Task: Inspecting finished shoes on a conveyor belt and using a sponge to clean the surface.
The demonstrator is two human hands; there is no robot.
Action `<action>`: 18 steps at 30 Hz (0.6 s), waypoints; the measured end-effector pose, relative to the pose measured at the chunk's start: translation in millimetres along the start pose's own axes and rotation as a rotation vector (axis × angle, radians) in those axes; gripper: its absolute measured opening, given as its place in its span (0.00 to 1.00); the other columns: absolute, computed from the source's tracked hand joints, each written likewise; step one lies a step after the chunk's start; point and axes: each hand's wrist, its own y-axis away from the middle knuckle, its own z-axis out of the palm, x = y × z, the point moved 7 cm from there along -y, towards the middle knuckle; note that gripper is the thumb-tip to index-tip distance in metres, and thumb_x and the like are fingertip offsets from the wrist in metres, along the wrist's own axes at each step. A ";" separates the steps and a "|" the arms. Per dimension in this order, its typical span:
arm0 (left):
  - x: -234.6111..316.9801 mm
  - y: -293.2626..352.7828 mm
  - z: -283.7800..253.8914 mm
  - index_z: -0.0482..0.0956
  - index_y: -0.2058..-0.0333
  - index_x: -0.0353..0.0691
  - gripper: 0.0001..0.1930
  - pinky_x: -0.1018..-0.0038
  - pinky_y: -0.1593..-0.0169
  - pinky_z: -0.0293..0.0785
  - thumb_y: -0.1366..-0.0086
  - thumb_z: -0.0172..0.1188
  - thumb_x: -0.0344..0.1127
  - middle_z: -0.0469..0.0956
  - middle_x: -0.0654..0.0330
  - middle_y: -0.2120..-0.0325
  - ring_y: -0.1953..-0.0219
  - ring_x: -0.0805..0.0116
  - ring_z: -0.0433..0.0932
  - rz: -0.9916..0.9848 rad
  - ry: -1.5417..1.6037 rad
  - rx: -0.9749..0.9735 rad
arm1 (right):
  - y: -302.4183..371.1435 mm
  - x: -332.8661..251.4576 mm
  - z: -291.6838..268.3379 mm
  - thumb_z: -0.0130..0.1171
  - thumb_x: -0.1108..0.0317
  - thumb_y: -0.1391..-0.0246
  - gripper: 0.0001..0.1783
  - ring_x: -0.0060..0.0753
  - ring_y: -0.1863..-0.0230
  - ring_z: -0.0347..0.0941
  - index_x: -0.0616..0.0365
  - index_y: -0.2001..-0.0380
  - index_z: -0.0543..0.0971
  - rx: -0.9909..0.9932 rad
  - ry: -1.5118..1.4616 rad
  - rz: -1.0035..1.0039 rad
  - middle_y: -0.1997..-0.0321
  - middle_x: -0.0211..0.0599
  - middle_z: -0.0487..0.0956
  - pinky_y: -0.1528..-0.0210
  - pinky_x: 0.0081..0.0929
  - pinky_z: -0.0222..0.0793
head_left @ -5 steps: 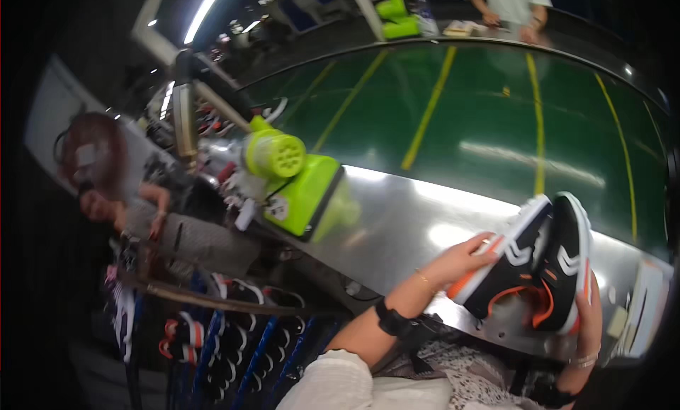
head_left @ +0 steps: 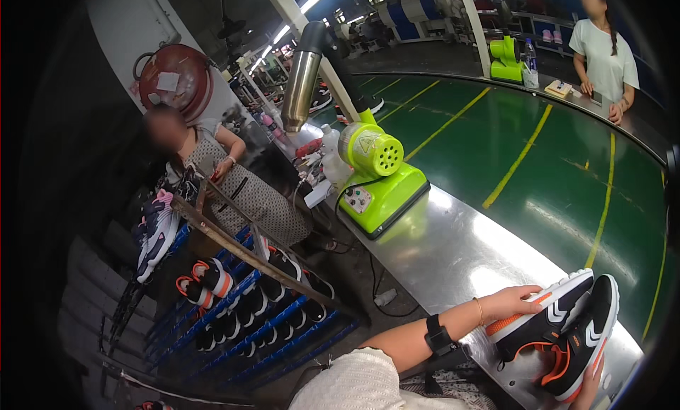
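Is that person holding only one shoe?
No, the left hand holds one black shoe and the right hand holds a second black shoe.

Open steel benchtop (head_left: 443, 243) beside shoes (head_left: 556, 314), green machine (head_left: 386, 190) blocking left

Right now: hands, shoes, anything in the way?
Left hand on left shoe; right hand on right shoe. Both black and orange, side by side. Lime-green machine off left, apart.
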 end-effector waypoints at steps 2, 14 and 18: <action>-3.2 4.8 -0.7 0.57 0.38 0.43 0.35 0.72 0.43 0.62 0.42 0.60 0.44 0.64 0.46 0.44 0.44 0.60 0.65 -0.007 0.002 0.012 | -8.9 -6.0 6.2 0.45 0.55 0.40 0.31 0.35 0.42 0.65 0.63 0.39 0.58 -0.027 -0.026 -0.024 0.41 0.43 0.66 0.40 0.30 0.59; 10.6 -2.8 -3.0 0.57 0.38 0.41 0.40 0.70 0.42 0.60 0.46 0.64 0.48 0.64 0.43 0.45 0.43 0.56 0.65 0.035 -0.084 0.011 | -21.5 5.2 -10.0 0.44 0.55 0.40 0.31 0.35 0.43 0.66 0.63 0.39 0.58 -0.030 -0.167 -0.013 0.41 0.42 0.67 0.41 0.30 0.60; 8.4 -0.3 -3.9 0.57 0.38 0.41 0.40 0.70 0.42 0.60 0.46 0.64 0.48 0.64 0.43 0.44 0.43 0.56 0.65 0.021 -0.091 0.020 | -19.6 11.4 -11.3 0.44 0.55 0.40 0.31 0.35 0.43 0.66 0.63 0.39 0.58 -0.032 -0.210 0.002 0.41 0.42 0.67 0.41 0.30 0.60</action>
